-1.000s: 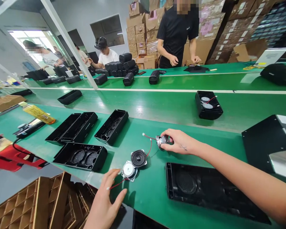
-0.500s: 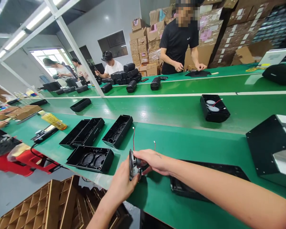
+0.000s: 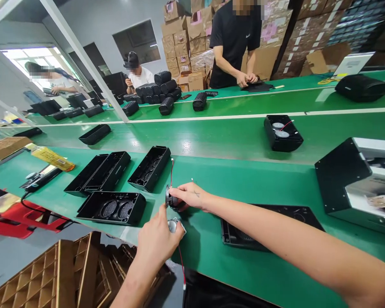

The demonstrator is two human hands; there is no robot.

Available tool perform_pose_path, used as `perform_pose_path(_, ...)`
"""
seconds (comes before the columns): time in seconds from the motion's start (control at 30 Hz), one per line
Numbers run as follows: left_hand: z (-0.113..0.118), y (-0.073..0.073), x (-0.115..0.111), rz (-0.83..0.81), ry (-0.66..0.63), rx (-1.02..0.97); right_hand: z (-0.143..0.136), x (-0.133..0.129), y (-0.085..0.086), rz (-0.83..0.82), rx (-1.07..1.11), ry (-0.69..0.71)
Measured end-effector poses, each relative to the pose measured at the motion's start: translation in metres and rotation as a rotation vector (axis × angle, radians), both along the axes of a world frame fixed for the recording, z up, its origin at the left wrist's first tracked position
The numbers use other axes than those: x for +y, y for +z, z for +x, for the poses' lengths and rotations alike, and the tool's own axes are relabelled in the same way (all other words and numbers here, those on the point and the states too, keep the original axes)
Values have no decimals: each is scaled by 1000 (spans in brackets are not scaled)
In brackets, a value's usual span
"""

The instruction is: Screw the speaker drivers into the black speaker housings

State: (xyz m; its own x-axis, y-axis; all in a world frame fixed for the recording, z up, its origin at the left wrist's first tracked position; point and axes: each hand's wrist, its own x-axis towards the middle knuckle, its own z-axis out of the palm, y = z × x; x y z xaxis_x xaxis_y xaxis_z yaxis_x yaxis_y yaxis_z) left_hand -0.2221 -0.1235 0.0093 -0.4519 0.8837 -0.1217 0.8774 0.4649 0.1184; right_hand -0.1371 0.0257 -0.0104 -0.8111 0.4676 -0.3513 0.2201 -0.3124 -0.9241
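on the green table (image 3: 259,179), we see the right grip (image 3: 188,196) closed on a speaker (image 3: 167,196), which is tipped on edge; its thumb lies near the rim, a hold that, we judge, leaves the opposite face unobstructed. the left grip (image 3: 157,239) is partly curled, thumb and forefinger parted around a second speaker (image 3: 172,226), and its forefinger reaches the first one's rim; whether it clasps or merely steadies we cannot tell. a red lead (image 3: 181,263) hangs below the thumb, ending in a white connector.

just left, we note the front housing (image 3: 138,209) and the slanted housing (image 3: 160,172), lying open side up, presumably so that their round grilles remain accessible. a larger casing (image 3: 297,216) lies beneath the right forearm, well out of the fingers' way. farther off, another housing (image 3: 285,144) contains two speakers.
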Motion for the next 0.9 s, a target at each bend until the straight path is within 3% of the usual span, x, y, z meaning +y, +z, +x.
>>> perform_pose_path(0.33, 11, -3, -19, -193, -45, -8, 17, 1, 6, 40, 0, 102)
perform_pose_path(0.4, 7, -2, -29, -184, -103, -20, 25, 1, 12, 53, 21, 106)
perform_pose_path(0.5, 2, -6, -38, -34, -297, -40, 45, 5, 29, 103, 66, 92)
perform_pose_path(0.6, 0, -17, -36, 157, -462, 18, 84, 14, 53, 171, 65, 33)
perform_pose_path(0.73, -5, -34, -27, 250, -504, 125, 163, 22, 82, 214, 17, -97)
perform_pose_path(0.8, -13, -37, -26, 232, -509, 135, 206, 19, 87, 213, -3, -137)
perform_pose_path(0.9, -31, -32, -28, 182, -497, 10, 260, 6, 81, 180, -101, -160)
